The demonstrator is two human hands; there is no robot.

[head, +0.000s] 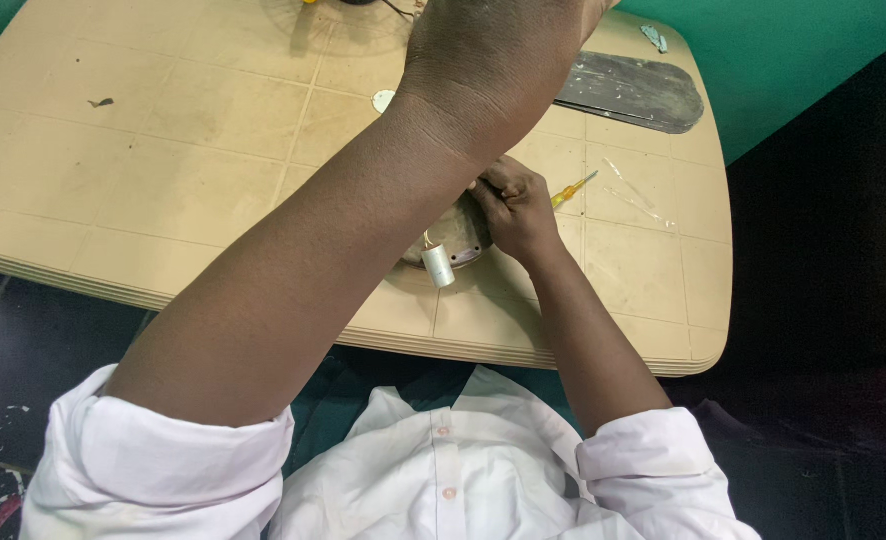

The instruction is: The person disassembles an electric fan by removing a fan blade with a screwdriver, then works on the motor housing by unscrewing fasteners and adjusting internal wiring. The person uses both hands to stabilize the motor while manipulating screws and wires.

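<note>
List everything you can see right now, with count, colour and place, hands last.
table: one, beige, squared top, fills upper frame
round metal part: one, grey, near front table edge
cylinder: one, white, against the round part
screwdriver: one, yellow handle, right of the hand
flat blade: one, dark grey, far right of table
shirt: one, white, bottom
left hand: raised toward the camera, fingers out of frame
right hand: fingers closed on the round metal part
</note>
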